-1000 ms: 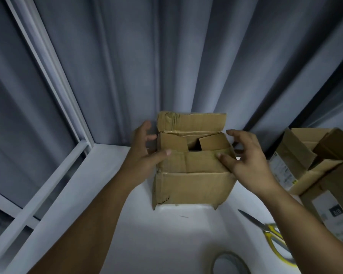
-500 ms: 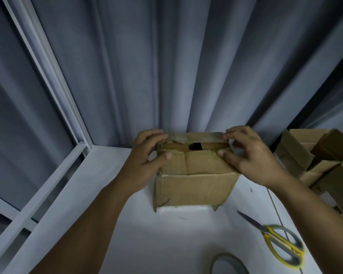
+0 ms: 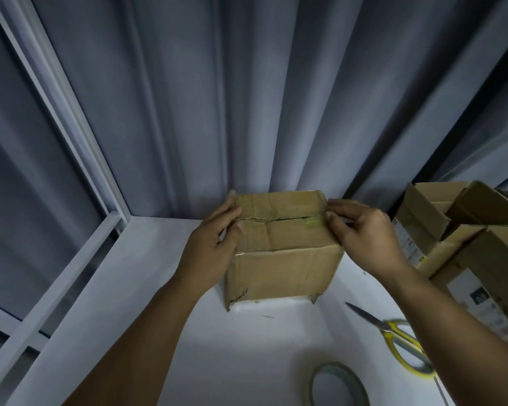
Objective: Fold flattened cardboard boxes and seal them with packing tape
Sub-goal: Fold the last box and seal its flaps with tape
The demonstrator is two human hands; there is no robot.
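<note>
Left hand and right hand grip the cardboard box — its 2 top flaps meeting.

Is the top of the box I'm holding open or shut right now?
Shut: on the cardboard box, the two top flaps meet along a thin seam, its ends held by the left hand and right hand.

Brown cardboard box, upright, flaps closed
</note>
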